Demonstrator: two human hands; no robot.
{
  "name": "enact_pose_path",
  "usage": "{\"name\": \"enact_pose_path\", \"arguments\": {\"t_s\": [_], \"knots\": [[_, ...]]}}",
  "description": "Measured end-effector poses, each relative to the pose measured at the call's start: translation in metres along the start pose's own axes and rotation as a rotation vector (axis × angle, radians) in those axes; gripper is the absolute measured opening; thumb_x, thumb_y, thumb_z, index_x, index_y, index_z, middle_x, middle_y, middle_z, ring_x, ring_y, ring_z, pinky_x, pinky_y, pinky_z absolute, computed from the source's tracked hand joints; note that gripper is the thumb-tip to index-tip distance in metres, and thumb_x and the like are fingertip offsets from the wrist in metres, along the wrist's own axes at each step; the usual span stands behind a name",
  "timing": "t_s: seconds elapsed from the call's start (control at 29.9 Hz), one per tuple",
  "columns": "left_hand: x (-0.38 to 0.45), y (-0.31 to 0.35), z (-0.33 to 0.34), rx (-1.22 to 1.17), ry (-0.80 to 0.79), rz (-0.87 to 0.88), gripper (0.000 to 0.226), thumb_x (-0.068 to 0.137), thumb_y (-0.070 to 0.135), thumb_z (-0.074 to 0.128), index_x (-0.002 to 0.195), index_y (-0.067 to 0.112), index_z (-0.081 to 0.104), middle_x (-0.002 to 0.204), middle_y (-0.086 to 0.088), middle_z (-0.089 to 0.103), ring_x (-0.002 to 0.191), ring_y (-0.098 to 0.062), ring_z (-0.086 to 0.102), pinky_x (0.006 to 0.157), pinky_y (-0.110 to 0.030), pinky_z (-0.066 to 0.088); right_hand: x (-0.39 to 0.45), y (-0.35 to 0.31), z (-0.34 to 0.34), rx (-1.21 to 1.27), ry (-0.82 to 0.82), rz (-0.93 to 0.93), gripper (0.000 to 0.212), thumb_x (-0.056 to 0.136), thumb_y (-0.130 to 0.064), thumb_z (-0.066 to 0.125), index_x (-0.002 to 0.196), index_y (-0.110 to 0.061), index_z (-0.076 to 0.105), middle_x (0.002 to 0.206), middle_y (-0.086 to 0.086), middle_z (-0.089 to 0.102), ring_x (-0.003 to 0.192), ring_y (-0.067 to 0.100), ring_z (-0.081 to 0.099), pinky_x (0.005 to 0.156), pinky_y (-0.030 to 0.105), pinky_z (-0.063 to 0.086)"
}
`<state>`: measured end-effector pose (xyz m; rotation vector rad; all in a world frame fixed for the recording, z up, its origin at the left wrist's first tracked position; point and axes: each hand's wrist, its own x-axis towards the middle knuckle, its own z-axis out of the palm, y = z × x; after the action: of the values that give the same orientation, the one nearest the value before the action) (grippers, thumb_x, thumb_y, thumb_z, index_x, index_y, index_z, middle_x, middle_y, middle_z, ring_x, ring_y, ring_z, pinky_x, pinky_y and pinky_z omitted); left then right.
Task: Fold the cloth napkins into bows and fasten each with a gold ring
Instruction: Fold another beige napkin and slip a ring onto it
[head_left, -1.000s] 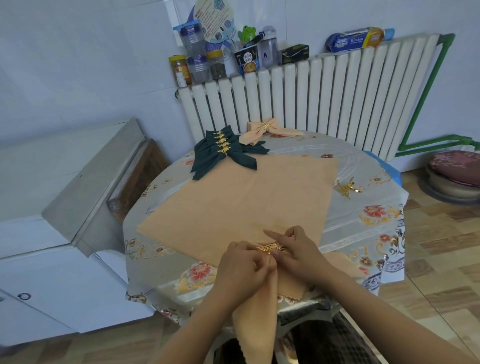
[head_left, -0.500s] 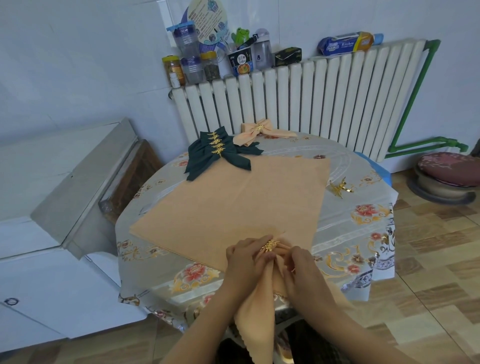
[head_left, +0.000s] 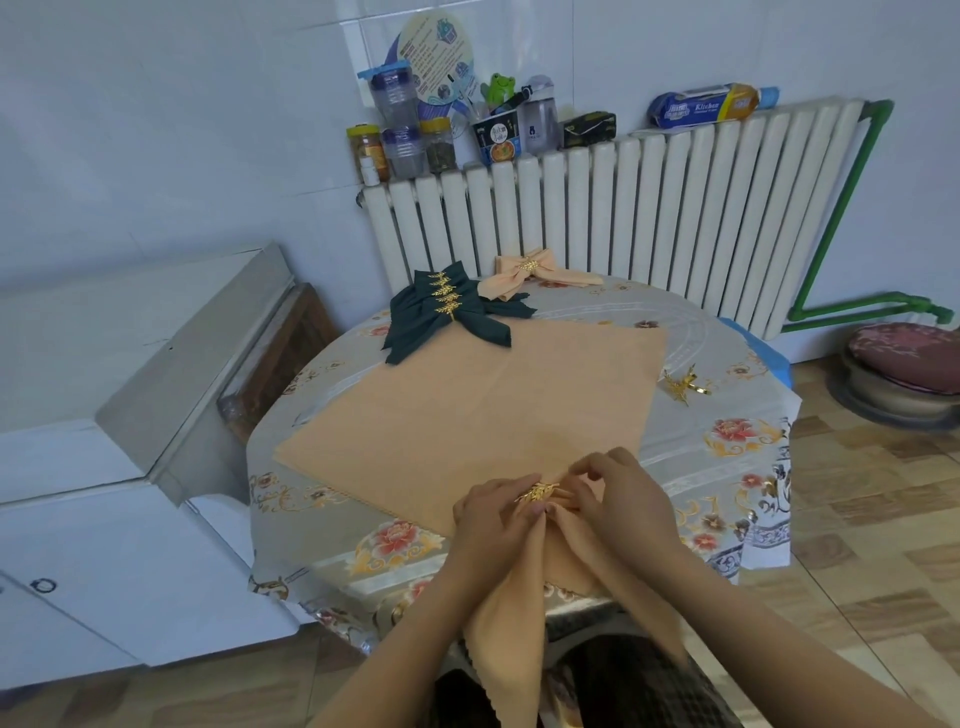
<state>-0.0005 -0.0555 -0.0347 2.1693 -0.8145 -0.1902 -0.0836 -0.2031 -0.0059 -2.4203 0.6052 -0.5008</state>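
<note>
Threading a peach cloth napkin (head_left: 511, 597) through a gold leaf-shaped ring (head_left: 537, 491): the left hand (head_left: 496, 525) pinches the ring, and the right hand (head_left: 618, 499) pinches the gathered folds just beyond it. Pull evenly, keeping pleats bunched. Below the grip the napkin's tail overhangs the round table's edge (head_left: 332, 566); the flat peach napkin (head_left: 467, 405) beyond offers working room.

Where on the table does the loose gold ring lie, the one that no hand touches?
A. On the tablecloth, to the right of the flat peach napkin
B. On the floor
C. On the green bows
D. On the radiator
A: the loose gold ring lies on the bare tablecloth, just past the right edge of the flat peach napkin, far from both hands.
</note>
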Motion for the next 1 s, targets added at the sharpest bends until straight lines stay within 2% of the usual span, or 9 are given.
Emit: {"name": "enact_pose_path", "arguments": {"t_s": [0.13, 0.27, 0.4, 0.53, 0.63, 0.7, 0.77, 0.87, 1.0], "knots": [[-0.003, 0.000, 0.003, -0.107, 0.058, -0.030, 0.057, 0.078, 0.061, 0.040, 0.121, 0.032, 0.063, 0.117, 0.010, 0.064, 0.112, -0.010, 0.052, 0.103, -0.039, 0.038, -0.004, 0.007, 0.016, 0.005, -0.029, -0.105, 0.019, 0.089, -0.030, 0.060, 0.098, -0.021, 0.074, 0.093, -0.001, 0.064, 0.090, 0.018, 0.054, 0.070, 0.028, 0.042], [-0.003, 0.004, 0.004, -0.126, 0.085, -0.074, 0.045, 0.081, 0.047, 0.048, 0.120, 0.029, 0.064, 0.116, 0.009, 0.064, 0.111, -0.008, 0.051, 0.102, -0.037, 0.039, -0.018, 0.017, 0.023, -0.068, 0.092, -0.256, 0.023, 0.079, -0.036, 0.058, 0.072, -0.022, 0.074, 0.069, -0.005, 0.062, 0.069, 0.020, 0.056, 0.049, 0.031, 0.045], [-0.006, 0.005, 0.005, -0.063, 0.094, -0.073, 0.055, 0.075, 0.060, 0.044, 0.121, 0.035, 0.062, 0.120, 0.009, 0.060, 0.116, -0.012, 0.047, 0.104, -0.041, 0.035, -0.029, 0.025, 0.024, -0.128, 0.080, -0.401, 0.032, 0.078, -0.037, 0.048, 0.067, -0.023, 0.075, 0.070, -0.007, 0.062, 0.062, 0.016, 0.055, 0.048, 0.026, 0.046], [-0.007, 0.011, -0.001, 0.077, 0.123, -0.199, 0.058, 0.089, 0.053, 0.045, 0.140, 0.027, 0.043, 0.139, 0.000, 0.043, 0.130, -0.022, 0.034, 0.108, -0.037, 0.028, -0.025, 0.018, 0.010, 0.020, 0.061, -0.176, 0.023, 0.089, -0.033, 0.054, 0.099, -0.023, 0.073, 0.101, -0.007, 0.061, 0.069, 0.010, 0.059, 0.062, 0.023, 0.047], [-0.009, 0.007, -0.013, 0.176, 0.218, -0.400, 0.042, 0.097, 0.044, 0.037, 0.127, 0.019, 0.054, 0.129, -0.004, 0.054, 0.119, -0.024, 0.043, 0.100, -0.038, 0.033, -0.002, 0.018, 0.000, 0.118, -0.073, 0.021, 0.030, 0.095, -0.029, 0.052, 0.121, -0.017, 0.062, 0.116, -0.002, 0.059, 0.084, 0.011, 0.058, 0.076, 0.020, 0.040], [-0.011, 0.002, -0.020, 0.287, 0.145, -0.446, 0.038, 0.095, 0.046, 0.039, 0.113, 0.021, 0.061, 0.115, -0.002, 0.059, 0.109, -0.023, 0.049, 0.093, -0.037, 0.037, 0.011, 0.016, -0.003, 0.110, -0.194, 0.078, 0.023, 0.095, -0.030, 0.052, 0.105, -0.018, 0.068, 0.098, -0.003, 0.067, 0.090, 0.016, 0.060, 0.068, 0.020, 0.040], [-0.012, -0.001, -0.023, 0.230, 0.102, -0.459, 0.029, 0.091, 0.045, 0.048, 0.104, 0.023, 0.060, 0.107, 0.002, 0.060, 0.101, -0.019, 0.053, 0.090, -0.035, 0.042, 0.019, 0.016, -0.002, 0.112, -0.276, 0.145, 0.021, 0.092, -0.031, 0.056, 0.082, -0.018, 0.069, 0.074, -0.006, 0.064, 0.079, 0.015, 0.059, 0.057, 0.019, 0.038], [-0.009, 0.004, -0.029, -0.097, 0.164, -0.447, 0.012, 0.089, 0.031, 0.058, 0.094, 0.020, 0.057, 0.096, 0.003, 0.061, 0.088, -0.014, 0.056, 0.078, -0.029, 0.047, 0.030, 0.014, -0.003, 0.189, -0.310, 0.191, 0.017, 0.088, -0.028, 0.062, 0.079, -0.015, 0.068, 0.069, -0.006, 0.060, 0.066, 0.009, 0.053, 0.056, 0.021, 0.038], [0.014, 0.018, -0.043, -0.286, 0.273, -0.341, 0.006, 0.090, 0.021, 0.059, 0.091, 0.023, 0.053, 0.089, 0.000, 0.061, 0.078, -0.012, 0.056, 0.060, -0.016, 0.038, 0.049, 0.007, -0.008, 0.380, -0.205, 0.195, 0.012, 0.090, -0.024, 0.059, 0.082, -0.016, 0.064, 0.073, -0.004, 0.062, 0.068, 0.012, 0.054, 0.065, 0.026, 0.041]]}}
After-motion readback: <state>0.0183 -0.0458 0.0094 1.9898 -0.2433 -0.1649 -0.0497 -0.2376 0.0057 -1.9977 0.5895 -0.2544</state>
